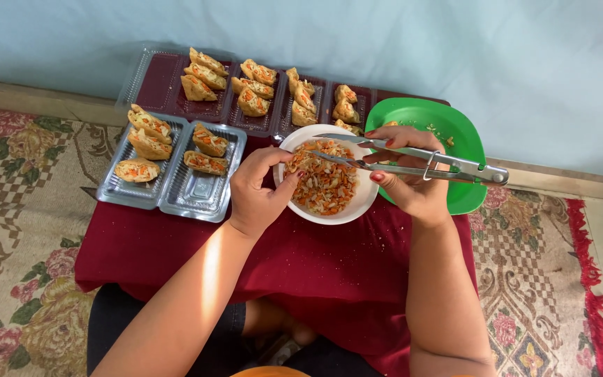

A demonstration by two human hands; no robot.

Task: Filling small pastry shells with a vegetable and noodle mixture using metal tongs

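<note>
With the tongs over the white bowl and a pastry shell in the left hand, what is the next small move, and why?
Probably carry the tongs tips to the pastry shell held by the left hand at the white bowl rim; their tips sit over the carrot filling.

Home setting, food prep happening at floor level. Person sitting before low table (176,258) wearing dark red cloth. Patterned floral carpet (22,230) with red fringe lying over floor, pale blue wall (385,42) rising behind. Clear plastic trays (197,192) holding stuffed pastries, white bowl (357,206) of filling, green plate (455,126) sitting on cloth.
</note>
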